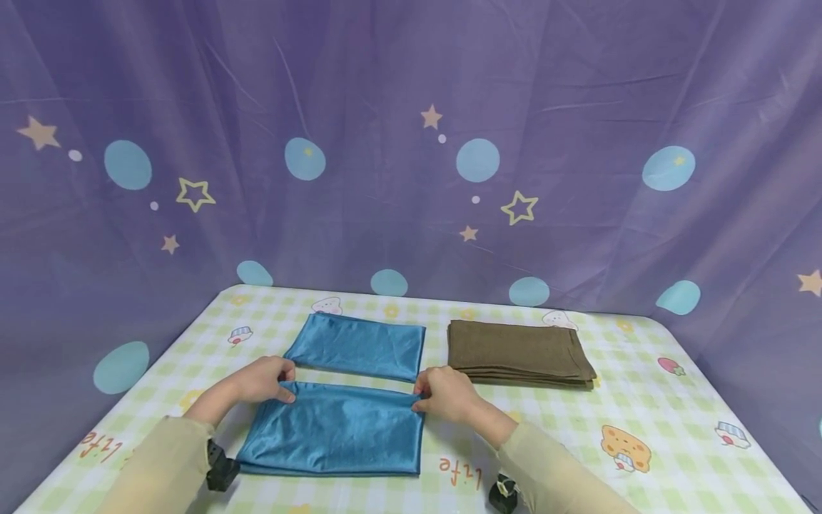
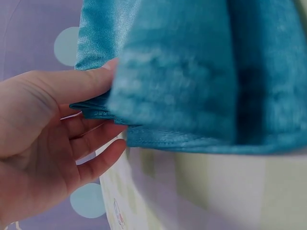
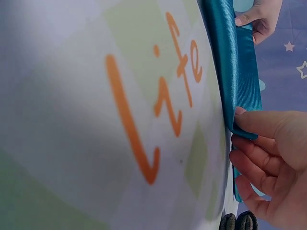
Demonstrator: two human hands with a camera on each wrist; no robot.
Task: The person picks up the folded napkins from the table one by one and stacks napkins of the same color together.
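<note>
Left hand (image 1: 262,380) and right hand (image 1: 449,395) each pinch, with narrow grip, a far corner of the nearer blue cloth (image 1: 340,432).

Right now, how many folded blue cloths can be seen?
2: one near cloth, pinched by the left hand and right hand; one far cloth behind it, left of the brown cloth. Others may be hidden underneath.

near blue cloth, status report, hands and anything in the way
Left hand pinches near blue cloth at far left corner. Right hand pinches far right corner. Cloth folded. Nothing seen on top; far blue cloth lies just beyond.
</note>
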